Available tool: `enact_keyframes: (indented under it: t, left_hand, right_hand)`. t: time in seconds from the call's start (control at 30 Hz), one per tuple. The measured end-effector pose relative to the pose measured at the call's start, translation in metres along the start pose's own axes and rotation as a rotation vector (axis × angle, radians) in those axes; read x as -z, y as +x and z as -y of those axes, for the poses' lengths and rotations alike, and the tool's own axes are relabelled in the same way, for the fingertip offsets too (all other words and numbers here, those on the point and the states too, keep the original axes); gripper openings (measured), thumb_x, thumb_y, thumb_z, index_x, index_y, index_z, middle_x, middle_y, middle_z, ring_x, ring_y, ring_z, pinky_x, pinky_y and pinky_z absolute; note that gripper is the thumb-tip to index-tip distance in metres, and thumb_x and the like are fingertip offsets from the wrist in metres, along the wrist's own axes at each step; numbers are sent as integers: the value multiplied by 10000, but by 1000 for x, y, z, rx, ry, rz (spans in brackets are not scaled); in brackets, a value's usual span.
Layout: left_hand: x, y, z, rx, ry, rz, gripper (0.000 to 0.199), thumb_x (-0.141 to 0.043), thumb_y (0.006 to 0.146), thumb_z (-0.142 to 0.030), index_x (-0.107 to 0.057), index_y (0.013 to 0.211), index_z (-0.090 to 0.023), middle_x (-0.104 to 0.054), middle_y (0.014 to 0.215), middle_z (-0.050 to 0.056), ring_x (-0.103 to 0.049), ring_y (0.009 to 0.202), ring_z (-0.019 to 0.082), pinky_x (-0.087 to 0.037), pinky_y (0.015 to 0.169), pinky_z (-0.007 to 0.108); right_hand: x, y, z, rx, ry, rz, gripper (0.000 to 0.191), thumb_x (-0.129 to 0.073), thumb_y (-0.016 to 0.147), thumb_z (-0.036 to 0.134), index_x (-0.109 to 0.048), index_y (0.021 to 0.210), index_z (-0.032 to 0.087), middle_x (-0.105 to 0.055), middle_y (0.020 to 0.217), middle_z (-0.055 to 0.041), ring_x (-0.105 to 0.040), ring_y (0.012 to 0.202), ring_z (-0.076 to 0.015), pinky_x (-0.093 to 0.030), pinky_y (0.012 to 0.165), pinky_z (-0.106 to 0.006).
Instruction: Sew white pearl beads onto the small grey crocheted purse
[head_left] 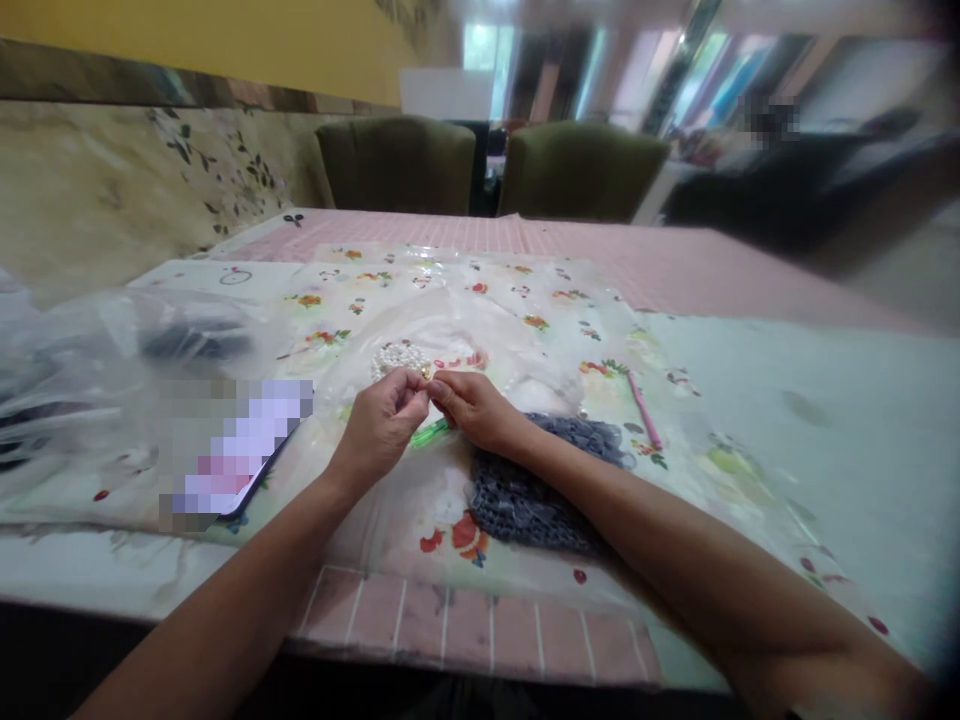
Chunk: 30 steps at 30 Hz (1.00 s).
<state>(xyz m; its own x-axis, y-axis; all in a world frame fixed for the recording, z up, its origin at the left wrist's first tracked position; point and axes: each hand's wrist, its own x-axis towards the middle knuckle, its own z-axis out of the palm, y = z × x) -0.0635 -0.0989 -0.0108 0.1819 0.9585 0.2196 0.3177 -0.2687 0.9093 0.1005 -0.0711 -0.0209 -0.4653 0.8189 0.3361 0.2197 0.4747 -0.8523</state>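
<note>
Over the middle of the table, my left hand and my right hand meet at the fingertips, both closed in a pinch. A small gold-coloured fitting shows right at the fingertips, at the end of a strand of white pearl beads that lies just behind. The fingers hide most of what they grip. Below them is a bright green object, partly covered by my right hand. A dark grey-blue crocheted piece lies under my right wrist and forearm.
A phone with a lit screen lies left of my left forearm, beside clear plastic bags with dark contents. To the right is a pink stick-like tool. Black scissors rest at the far left corner. Green chairs stand behind the table.
</note>
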Motion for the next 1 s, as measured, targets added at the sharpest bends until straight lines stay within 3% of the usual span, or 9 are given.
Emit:
enact_keyframes:
  t: [0.23,0.4,0.6,0.83,0.93,1.0]
  left_hand:
    - [-2,0,-1,5,-107,7,150,-562,867,-330,-542,825,-188,-409,579,-73,-338,472,73,-293,475,221]
    - [-3,0,-2,28,-9,-133,153,-566,861,-330,-549,813,-185,-453,593,-60,-383,487,79,-309,478,220]
    - [-1,-1,-3,16,-16,-114,130,-555,859,-306,-538,803,-189,-437,579,-68,-380,475,73,-308,469,208]
    - [-5,1,-4,129,-380,-16,148,-600,812,-325,-521,814,-200,-386,518,-99,-299,399,53,-248,395,183]
    - [-4,2,-6,222,-548,-50,146,-620,757,-273,-497,786,-201,-332,502,-111,-243,389,41,-191,377,165]
    - [0,4,-8,261,-628,-105,151,-619,711,-228,-477,757,-198,-299,511,-111,-215,389,36,-160,370,162]
  right_hand:
    - [-5,0,-3,-143,471,118,518,-512,884,679,-367,678,226,-289,535,96,-247,449,-65,-244,426,-229]
    - [-5,1,2,-102,326,17,433,-569,889,592,-434,741,209,-413,531,81,-367,469,-79,-303,466,-224]
    - [-4,-4,8,-16,144,32,379,-440,985,449,-421,695,205,-457,582,44,-409,541,-94,-349,545,-240]
    - [-1,-4,11,-134,501,185,317,-386,978,406,-406,727,214,-375,580,67,-375,471,-89,-330,458,-231]
    - [9,1,12,-167,353,133,277,-369,944,302,-423,690,204,-406,570,50,-403,486,-95,-339,490,-237]
    - [18,5,10,-194,23,1,287,-392,906,242,-407,623,203,-406,552,36,-385,511,-99,-312,519,-245]
